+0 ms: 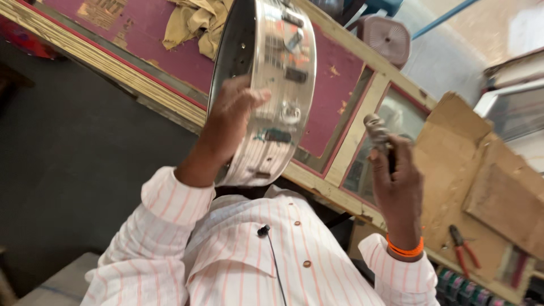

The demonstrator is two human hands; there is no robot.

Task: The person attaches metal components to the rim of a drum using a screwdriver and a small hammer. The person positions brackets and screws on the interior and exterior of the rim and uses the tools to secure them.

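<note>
The left hand [235, 116] clasps the rim of a shiny metal drum shell [272, 85], raised upright. The right hand [399, 181] clenches a small metal tool [377, 131]. Red pliers [462, 249] lie on the tabletop [340, 96].

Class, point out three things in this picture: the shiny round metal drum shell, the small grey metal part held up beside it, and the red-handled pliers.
Shiny round metal drum shell [283, 85]: head view, outer curved wall.
Small grey metal part [376, 130]: head view, its upper end.
Red-handled pliers [463, 250]: head view, where the handles meet.
</note>
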